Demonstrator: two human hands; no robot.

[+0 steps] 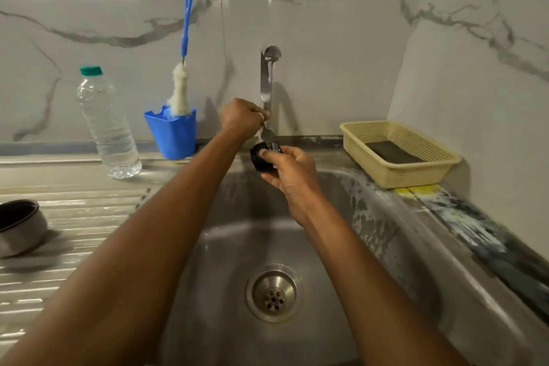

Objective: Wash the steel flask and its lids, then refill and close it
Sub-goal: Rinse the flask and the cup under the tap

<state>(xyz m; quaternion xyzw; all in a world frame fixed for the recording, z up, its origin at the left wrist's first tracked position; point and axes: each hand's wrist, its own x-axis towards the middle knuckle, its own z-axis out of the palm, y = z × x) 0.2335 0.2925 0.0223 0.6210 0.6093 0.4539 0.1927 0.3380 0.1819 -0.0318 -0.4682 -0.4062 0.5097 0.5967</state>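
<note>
At 8 o'clock a steel cup lid (17, 235) sits mouth-up on the ribbed worktop (74, 217). At centre the left hand (242, 120) curls round the tap (266, 83). At its 5 o'clock the right hand (289, 171) grips 1 black lid (259, 157) on edge, axis roughly 9-to-3.

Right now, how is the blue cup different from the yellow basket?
The blue cup is tall with solid walls; the yellow basket is low, wide and full of little holes. The blue cup holds a standing white brush; the yellow basket holds a flat dark pad. The cup is left of the tap, the basket right. Both sit by the wall.
</note>
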